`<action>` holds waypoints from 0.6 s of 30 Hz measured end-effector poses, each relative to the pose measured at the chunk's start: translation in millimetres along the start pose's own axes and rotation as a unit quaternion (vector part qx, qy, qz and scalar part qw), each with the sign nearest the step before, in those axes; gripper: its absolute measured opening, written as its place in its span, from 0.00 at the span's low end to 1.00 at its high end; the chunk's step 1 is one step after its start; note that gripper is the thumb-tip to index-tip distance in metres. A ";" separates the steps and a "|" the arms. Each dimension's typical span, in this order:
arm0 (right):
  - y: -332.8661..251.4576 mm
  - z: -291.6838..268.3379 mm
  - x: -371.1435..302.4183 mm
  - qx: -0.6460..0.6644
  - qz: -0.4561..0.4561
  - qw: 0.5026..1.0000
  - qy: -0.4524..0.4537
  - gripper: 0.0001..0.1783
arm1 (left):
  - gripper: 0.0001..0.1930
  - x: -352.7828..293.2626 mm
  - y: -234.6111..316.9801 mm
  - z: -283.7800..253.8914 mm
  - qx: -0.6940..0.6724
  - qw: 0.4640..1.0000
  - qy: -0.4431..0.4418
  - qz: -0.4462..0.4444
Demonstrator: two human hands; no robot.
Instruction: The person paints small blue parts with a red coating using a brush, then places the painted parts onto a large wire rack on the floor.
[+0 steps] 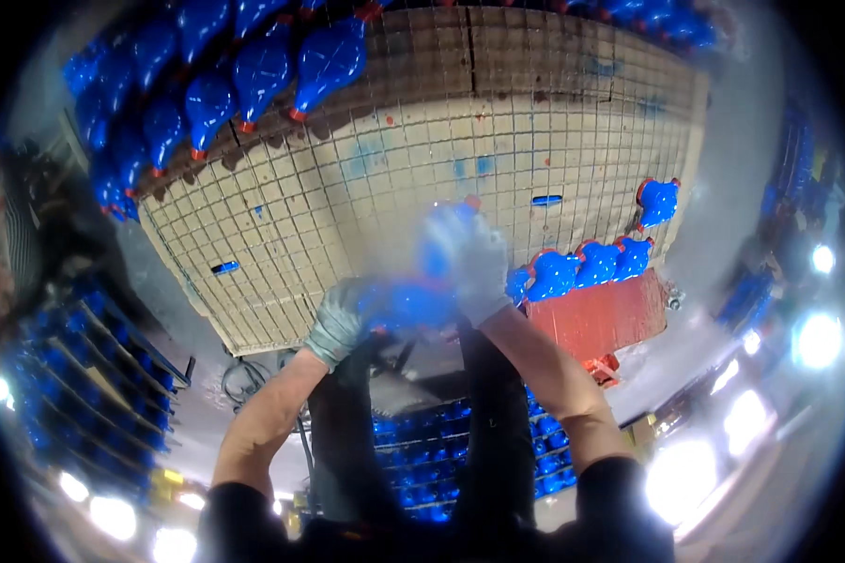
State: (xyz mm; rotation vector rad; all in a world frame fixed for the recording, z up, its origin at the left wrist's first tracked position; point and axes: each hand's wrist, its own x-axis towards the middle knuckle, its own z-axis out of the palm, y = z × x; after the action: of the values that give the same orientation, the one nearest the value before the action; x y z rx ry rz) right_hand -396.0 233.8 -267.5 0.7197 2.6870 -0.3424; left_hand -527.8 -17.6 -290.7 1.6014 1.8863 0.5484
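Both my hands wear light grey gloves and are close together over the near edge of a wire grid. My left hand (339, 324) is closed at the left end of a glossy blue, bulging part (399, 306) with red at its edge. My right hand (479, 263) is smeared by motion; its fingers wrap round another blue patch (435, 251) with a red end near the top. Blur hides whether these blue areas are one part or two. Just right of my right hand stands a row of similar blue parts with red rims (554, 274).
The wire grid (394, 178) lies over paint-spotted cardboard. Several blue parts (261, 73) line its far left edge, and a single one (658, 203) sits at the right. Near the row is a red board (596, 319). Racks of blue parts (84, 375) stand at the left.
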 end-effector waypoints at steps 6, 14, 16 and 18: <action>26.6 13.4 13.9 0.102 -0.046 0.992 0.062 0.26 | 0.41 106.6 2.5 -77.5 -0.059 0.990 0.105 -0.066; 106.4 -79.1 180.1 0.026 -0.068 0.987 0.140 0.34 | 0.35 327.2 -37.7 -140.1 0.175 0.964 0.027 -0.200; 112.2 -92.2 226.9 0.010 -0.087 0.980 0.179 0.31 | 0.29 361.3 -90.0 -114.0 0.319 0.906 -0.068 -0.268; 109.5 -77.3 240.5 0.018 -0.105 0.964 0.242 0.32 | 0.31 344.6 -110.9 -87.5 0.438 0.882 0.083 -0.151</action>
State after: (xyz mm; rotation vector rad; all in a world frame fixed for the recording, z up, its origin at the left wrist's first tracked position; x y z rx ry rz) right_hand -555.1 455.6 -303.7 0.5867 3.2427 -0.2970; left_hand -700.5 305.2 -359.3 1.7218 2.6641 -0.3965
